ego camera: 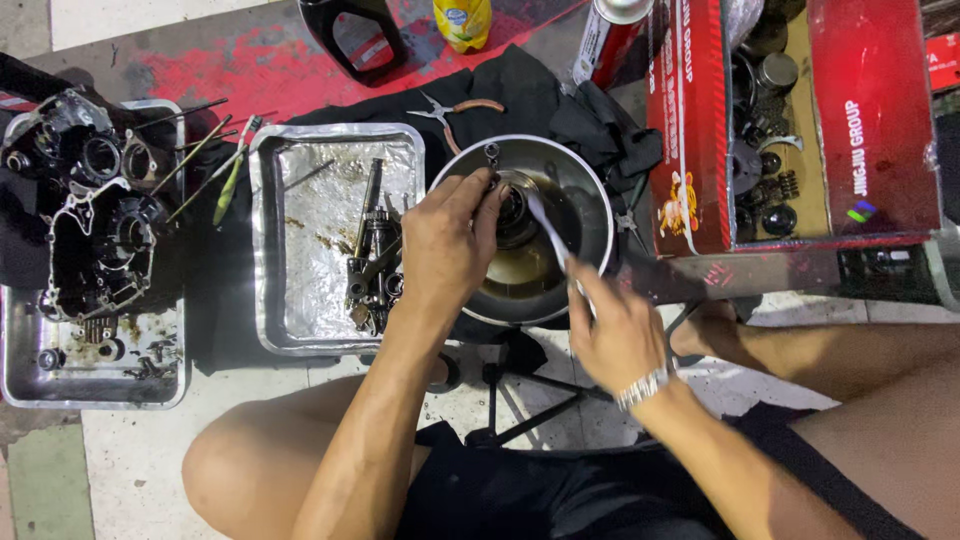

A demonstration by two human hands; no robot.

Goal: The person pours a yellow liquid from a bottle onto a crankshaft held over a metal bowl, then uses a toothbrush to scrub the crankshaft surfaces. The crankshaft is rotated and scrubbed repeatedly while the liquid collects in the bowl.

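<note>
A round metal bowl (590,205) with murky liquid stands at the centre on a black cloth. My left hand (445,245) reaches over its left rim and holds a dark round metal part (515,212) in the liquid. My right hand (615,330) grips a white brush (548,228), blurred, whose tip points at that part. A small ring-shaped piece (491,151) lies on the bowl's far rim.
A foil-lined tray (330,175) left of the bowl holds greasy shafts and gears (372,265). Further left, an engine case (95,210) rests on another tray (20,370). Pliers (455,110), a red box of parts (790,120), bottles and a spray can (610,35) lie behind. My bare knees are below.
</note>
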